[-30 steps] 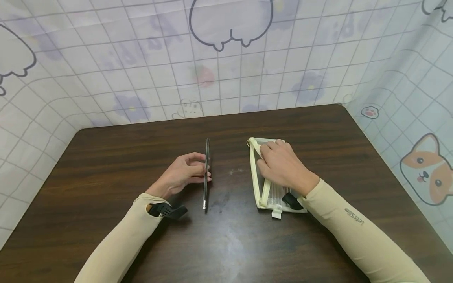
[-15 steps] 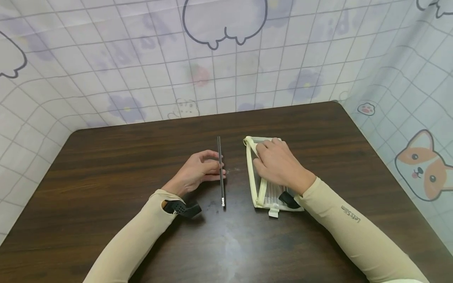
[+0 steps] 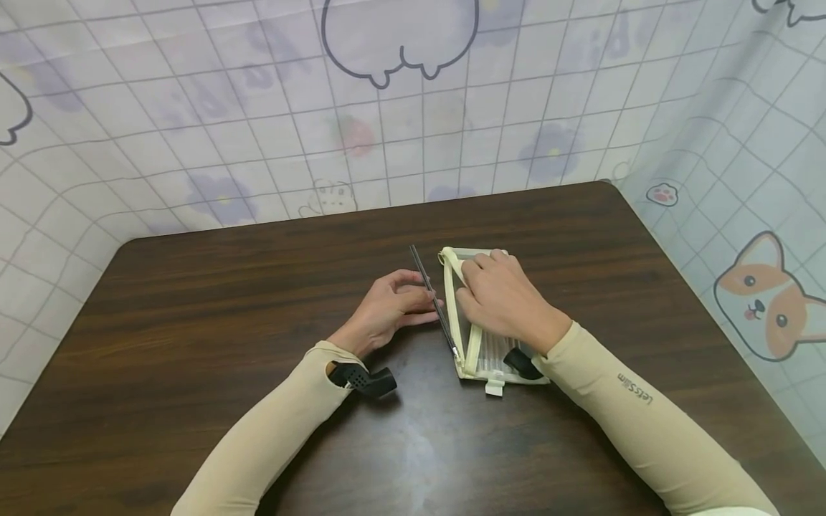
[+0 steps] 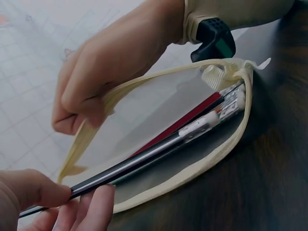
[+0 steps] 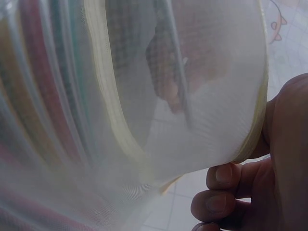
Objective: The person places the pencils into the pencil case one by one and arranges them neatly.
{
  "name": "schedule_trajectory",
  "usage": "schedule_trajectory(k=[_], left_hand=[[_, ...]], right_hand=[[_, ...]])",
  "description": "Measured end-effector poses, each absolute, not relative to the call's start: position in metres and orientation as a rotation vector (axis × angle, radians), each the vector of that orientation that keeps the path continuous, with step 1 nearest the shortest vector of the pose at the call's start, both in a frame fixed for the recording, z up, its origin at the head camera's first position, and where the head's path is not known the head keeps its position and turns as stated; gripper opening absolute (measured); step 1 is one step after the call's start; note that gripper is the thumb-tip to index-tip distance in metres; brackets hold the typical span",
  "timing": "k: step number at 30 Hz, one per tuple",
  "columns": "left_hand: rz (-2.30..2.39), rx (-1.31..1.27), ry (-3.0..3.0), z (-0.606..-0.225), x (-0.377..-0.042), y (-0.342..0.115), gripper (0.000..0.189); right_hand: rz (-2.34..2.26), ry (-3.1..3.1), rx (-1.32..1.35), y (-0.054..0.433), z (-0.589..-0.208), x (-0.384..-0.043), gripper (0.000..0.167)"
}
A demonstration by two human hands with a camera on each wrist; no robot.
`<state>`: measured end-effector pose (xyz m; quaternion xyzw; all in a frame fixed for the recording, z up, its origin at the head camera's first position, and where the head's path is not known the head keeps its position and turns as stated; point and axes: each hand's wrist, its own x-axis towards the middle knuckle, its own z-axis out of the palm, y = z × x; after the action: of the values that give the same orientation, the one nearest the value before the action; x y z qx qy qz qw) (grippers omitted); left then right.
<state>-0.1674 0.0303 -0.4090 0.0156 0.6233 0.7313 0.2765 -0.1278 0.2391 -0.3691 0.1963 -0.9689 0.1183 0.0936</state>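
My left hand (image 3: 399,307) pinches a black pencil (image 3: 446,328) between thumb and fingers. The pencil leans along the left side of a see-through pencil case (image 3: 450,301) with cream zipper trim. In the left wrist view, the pencil's white eraser end (image 4: 199,125) points into the unzipped mouth, over a red pencil (image 4: 178,122) and another metal-ended pencil inside. My right hand (image 3: 506,297) grips the cream rim (image 4: 83,144), holding the mouth apart. Through the mesh in the right wrist view, several coloured pencils (image 5: 36,72) show, and my left hand appears blurred behind it.
The case lies on a dark wooden table (image 3: 258,301). A small white tab (image 3: 494,388) sticks out at its near end. Black straps are worn on both wrists, over cream sleeves (image 3: 277,430). A patterned cloth (image 3: 271,129) stands behind and beside the table.
My left hand has moved right with the pencil, from a gap away up to the case. The pencil has tilted, its eraser end swinging toward the mouth. My right hand keeps holding the rim.
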Motion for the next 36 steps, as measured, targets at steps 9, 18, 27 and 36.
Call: schedule_trajectory(k=[9,18,27,36], left_hand=[[1.963,0.035,1.666,-0.410,-0.162,0.050,0.044],[1.881,0.064,1.683,-0.412,-0.159,0.063,0.047],[1.823,0.103,1.704,-0.409,-0.159,0.068,0.048],[1.802,0.117,1.721,-0.406,-0.159,0.065,0.038]], right_hand=[[0.362,-2.891,0.567,0.239,-0.369,-0.128,0.021],[0.348,-2.869,0.570,0.239,-0.370,-0.128,0.022],[0.330,-2.865,0.584,0.239,-0.370,-0.128,0.022],[0.325,-2.859,0.595,0.238,-0.370,-0.128,0.023]])
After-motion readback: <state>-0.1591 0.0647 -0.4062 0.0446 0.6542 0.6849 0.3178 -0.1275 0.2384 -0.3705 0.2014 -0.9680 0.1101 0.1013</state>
